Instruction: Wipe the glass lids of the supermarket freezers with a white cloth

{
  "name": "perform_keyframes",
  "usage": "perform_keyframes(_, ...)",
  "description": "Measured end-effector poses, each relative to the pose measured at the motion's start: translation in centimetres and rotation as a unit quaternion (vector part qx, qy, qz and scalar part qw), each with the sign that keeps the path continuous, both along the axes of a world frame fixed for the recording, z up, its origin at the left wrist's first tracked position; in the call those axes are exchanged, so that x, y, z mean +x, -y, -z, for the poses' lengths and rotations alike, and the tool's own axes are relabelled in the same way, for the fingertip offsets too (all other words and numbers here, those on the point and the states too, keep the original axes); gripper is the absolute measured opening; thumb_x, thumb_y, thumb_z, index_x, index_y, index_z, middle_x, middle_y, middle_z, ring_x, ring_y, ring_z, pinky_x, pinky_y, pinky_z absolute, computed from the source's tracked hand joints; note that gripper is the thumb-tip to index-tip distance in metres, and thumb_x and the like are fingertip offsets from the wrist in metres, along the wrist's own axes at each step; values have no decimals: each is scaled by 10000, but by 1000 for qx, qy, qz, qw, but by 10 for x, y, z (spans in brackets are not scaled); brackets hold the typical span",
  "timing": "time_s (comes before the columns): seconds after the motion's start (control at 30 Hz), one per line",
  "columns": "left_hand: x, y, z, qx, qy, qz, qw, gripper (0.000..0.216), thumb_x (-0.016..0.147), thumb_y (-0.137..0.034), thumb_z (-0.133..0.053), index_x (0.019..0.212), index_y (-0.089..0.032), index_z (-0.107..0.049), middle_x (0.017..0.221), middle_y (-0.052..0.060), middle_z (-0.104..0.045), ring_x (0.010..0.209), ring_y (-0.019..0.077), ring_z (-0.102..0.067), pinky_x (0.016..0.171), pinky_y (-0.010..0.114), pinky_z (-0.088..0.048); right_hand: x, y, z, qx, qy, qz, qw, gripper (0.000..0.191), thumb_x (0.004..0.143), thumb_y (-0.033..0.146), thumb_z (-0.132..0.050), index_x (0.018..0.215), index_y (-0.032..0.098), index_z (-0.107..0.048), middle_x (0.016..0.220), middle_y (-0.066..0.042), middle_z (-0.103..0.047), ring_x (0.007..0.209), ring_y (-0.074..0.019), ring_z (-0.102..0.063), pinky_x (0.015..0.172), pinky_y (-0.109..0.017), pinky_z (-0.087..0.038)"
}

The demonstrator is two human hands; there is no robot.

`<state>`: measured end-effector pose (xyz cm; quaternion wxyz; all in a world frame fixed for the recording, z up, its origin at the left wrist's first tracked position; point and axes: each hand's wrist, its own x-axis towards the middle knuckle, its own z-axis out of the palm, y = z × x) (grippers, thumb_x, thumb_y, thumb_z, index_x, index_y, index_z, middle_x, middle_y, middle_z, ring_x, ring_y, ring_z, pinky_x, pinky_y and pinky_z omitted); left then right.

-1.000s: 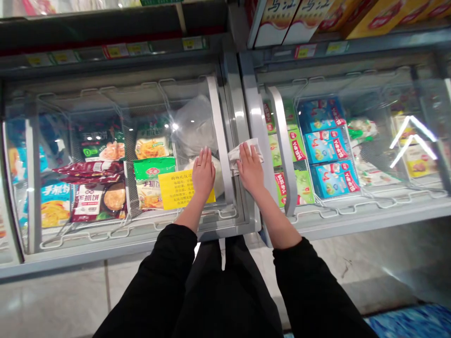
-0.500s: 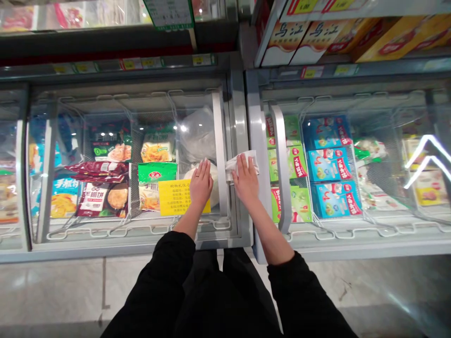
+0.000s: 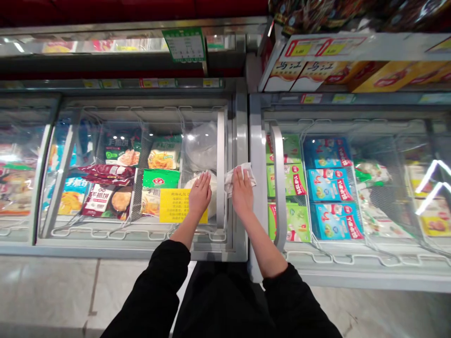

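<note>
Right of the yellow notice (image 3: 175, 209), your right hand (image 3: 242, 191) lay flat over the white cloth (image 3: 251, 173) on the grey freezer frame (image 3: 241, 136) — fingers straight, not clamped, presumably to spread pressure — while your empty left hand (image 3: 200, 192), fingers extended, overlapped the notice's right end, seemingly for balance.

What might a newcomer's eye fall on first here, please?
Most likely the yellow sign on the left freezer lid, partly behind the left hand. Then the right hand, flat on a white cloth at the frame between freezers. Blue boxes stand out inside the right freezer.
</note>
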<state>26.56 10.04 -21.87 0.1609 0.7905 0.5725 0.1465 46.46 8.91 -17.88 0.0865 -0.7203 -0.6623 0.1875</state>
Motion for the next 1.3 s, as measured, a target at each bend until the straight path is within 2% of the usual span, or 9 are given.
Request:
perform_keyframes(0.23, 5, -8, 0, 14, 17, -3, 1000, 628, 1008, -94, -432, 1629, -170, -484, 1654, 127, -533, 1604, 253, -404, 1314, 505, -399, 20, -101, 2, 46, -29, 4, 999, 677, 1065, 172, -332, 1738, 130, -268, 1804, -96, -277, 1701, -255, -135, 1371, -519, -254)
perform_keyframes(0.3, 11, -24, -2, 16, 31, -11, 999, 630, 1017, -97, -420, 1642, -161, -459, 1672, 136, -508, 1615, 254, -386, 1319, 515, -387, 20, -101, 1, 44, -27, 12, 999, 674, 1074, 183, -324, 1740, 115, -252, 1809, -101, -259, 1703, -259, -124, 1374, -512, -252)
perform_keyframes(0.5, 32, -104, -5, 5, 45, -32, 998, 610, 1066, -126, -364, 1674, -156, -390, 1729, 143, -419, 1643, 248, -326, 1333, 519, -355, 9, -56, 2, 46, -5, 17, 999, 684, 1076, 170, -326, 1751, 141, -225, 1798, -109, -291, 1701, -281, -141, 1364, -553, -283)
perform_keyframes(0.57, 37, -126, -5, 2, 37, -18, 999, 585, 1080, -137, -362, 1663, -146, -409, 1737, 142, -406, 1644, 249, -324, 1338, 503, -345, 10, -71, 2, 49, 2, 17, 999, 673, 1081, 172, -316, 1749, 140, -236, 1795, -108, -300, 1700, -285, -143, 1361, -554, -288)
perform_keyframes(0.67, 42, -143, -2, -4, 23, 2, 1000, 575, 1081, -129, -364, 1652, -124, -426, 1729, 151, -416, 1639, 260, -338, 1341, 501, -337, 18, -122, 2, 47, 8, 10, 999, 659, 1083, 174, -304, 1739, 118, -263, 1802, -104, -285, 1701, -289, -135, 1366, -539, -279)
perform_keyframes(0.8, 45, -144, 1, -2, 18, 2, 1000, 588, 1080, -130, -374, 1667, -133, -410, 1724, 152, -423, 1639, 266, -338, 1341, 518, -334, 27, -166, 1, 38, -1, 4, 999, 683, 1060, 144, -306, 1740, 106, -251, 1813, -99, -252, 1703, -291, -117, 1371, -547, -267)
perform_keyframes(1.0, 45, -141, 0, 6, 15, -1, 1000, 599, 1074, -136, -389, 1673, -145, -399, 1728, 131, -420, 1632, 257, -357, 1335, 502, -351, 18, -122, 4, 39, 8, 13, 999, 703, 1069, 149, -287, 1762, 139, -165, 1818, -95, -242, 1708, -278, -83, 1379, -546, -261)
perform_keyframes(1.07, 45, -142, 0, 7, 19, 0, 1000, 602, 1072, -137, -394, 1674, -147, -396, 1728, 130, -419, 1632, 257, -358, 1334, 506, -353, 17, -126, 6, 48, 9, 17, 999, 706, 1070, 151, -284, 1764, 151, -157, 1815, -96, -250, 1708, -282, -86, 1374, -569, -263)
perform_keyframes(1.3, 46, -141, 2, 18, 17, -3, 1000, 583, 1079, -137, -391, 1661, -135, -427, 1709, 124, -453, 1614, 262, -394, 1326, 488, -379, 40, -229, 16, 59, -7, -8, 998, 723, 1040, 124, -324, 1753, 139, -207, 1812, -77, -263, 1702, -304, -121, 1363, -616, -261)
